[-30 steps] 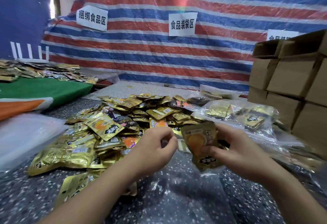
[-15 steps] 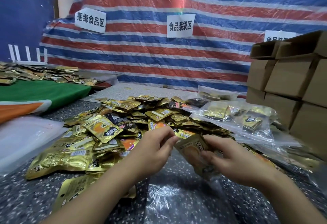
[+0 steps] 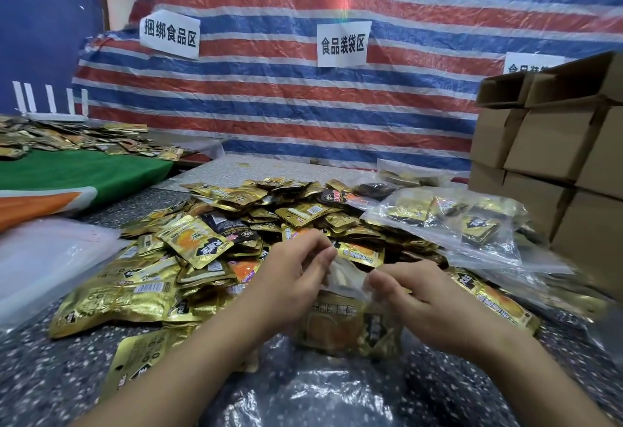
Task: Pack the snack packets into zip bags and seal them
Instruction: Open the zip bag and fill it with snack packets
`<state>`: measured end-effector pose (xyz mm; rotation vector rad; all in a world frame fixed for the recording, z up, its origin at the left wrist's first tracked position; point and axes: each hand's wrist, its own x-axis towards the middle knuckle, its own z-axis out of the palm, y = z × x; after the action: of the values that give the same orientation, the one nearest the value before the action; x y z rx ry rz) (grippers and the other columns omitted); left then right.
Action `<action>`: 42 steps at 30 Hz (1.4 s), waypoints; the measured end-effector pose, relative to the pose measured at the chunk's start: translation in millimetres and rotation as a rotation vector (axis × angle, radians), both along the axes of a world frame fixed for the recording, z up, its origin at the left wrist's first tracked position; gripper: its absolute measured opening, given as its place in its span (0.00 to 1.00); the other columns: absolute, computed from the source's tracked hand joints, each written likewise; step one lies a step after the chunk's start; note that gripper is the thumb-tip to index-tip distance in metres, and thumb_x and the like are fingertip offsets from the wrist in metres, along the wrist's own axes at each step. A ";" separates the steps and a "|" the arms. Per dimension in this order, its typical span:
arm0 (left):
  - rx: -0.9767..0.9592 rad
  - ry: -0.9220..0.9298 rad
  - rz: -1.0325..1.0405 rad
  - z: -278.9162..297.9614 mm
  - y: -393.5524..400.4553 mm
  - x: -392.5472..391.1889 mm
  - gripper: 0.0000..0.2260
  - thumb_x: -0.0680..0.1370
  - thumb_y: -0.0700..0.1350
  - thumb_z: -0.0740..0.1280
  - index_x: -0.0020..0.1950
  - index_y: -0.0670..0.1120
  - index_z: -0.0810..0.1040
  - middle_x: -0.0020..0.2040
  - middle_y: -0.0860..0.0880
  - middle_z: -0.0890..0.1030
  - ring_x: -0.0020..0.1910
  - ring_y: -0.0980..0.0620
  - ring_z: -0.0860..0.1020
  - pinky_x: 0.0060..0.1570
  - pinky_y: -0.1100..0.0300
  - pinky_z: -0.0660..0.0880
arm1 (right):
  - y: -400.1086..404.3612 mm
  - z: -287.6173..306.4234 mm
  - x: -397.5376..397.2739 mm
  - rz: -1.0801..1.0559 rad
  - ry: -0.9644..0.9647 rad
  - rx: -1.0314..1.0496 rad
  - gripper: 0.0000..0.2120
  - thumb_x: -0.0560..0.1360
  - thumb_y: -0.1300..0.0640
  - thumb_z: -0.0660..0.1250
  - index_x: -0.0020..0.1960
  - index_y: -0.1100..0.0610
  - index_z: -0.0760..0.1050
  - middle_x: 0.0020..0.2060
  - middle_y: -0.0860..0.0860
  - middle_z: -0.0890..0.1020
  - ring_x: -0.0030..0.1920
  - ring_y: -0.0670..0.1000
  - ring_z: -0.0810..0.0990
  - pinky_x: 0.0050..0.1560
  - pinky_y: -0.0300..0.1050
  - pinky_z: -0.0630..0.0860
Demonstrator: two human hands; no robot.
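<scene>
Gold packet (image 3: 350, 325) had dropped inside the zip bag (image 3: 340, 278); both hands, left (image 3: 290, 278) and right (image 3: 424, 295), pinched its mouth, probably starting the seal.

Striped tarpaulin (image 3: 303, 116) hung behind, bearing white paper signs (image 3: 342, 43). Stacked cardboard boxes (image 3: 556, 143) at right. Green cloth (image 3: 77, 170) at left.

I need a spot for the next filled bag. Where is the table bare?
Bare speckled table lies near left, between the packet pile and the white plastic sheet; another pale strip lies behind the pile, before the striped tarp. Crowded: the centre pile, filled zip bags and cardboard boxes right.
</scene>
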<state>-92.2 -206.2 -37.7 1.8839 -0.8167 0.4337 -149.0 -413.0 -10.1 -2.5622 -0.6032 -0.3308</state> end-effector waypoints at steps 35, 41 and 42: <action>-0.281 -0.099 -0.081 81.7 3.4 -18.3 0.07 0.82 0.42 0.62 0.46 0.43 0.75 0.34 0.48 0.81 0.31 0.49 0.81 0.34 0.57 0.79 | -2.5 86.9 -22.3 0.061 -0.449 0.012 0.08 0.76 0.50 0.65 0.42 0.50 0.80 0.30 0.41 0.78 0.32 0.44 0.78 0.30 0.32 0.70; -0.237 -0.033 -0.015 55.8 -0.4 -6.4 0.08 0.82 0.42 0.62 0.44 0.46 0.76 0.34 0.47 0.80 0.32 0.47 0.80 0.36 0.48 0.81 | 0.5 73.3 -9.9 -0.065 -0.318 -0.169 0.11 0.79 0.50 0.64 0.39 0.49 0.75 0.32 0.46 0.79 0.34 0.49 0.78 0.37 0.52 0.76; -0.208 -0.028 0.012 47.3 -1.1 -4.2 0.08 0.82 0.42 0.62 0.44 0.48 0.75 0.34 0.47 0.80 0.32 0.47 0.80 0.35 0.47 0.81 | 0.1 67.2 -7.1 -0.076 -0.289 -0.208 0.11 0.80 0.50 0.65 0.38 0.50 0.75 0.32 0.47 0.79 0.34 0.49 0.77 0.38 0.53 0.76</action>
<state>-96.4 -207.3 9.7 1.6938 -0.7495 0.5327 -156.2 -412.9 57.1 -2.7643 -0.6749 -0.7070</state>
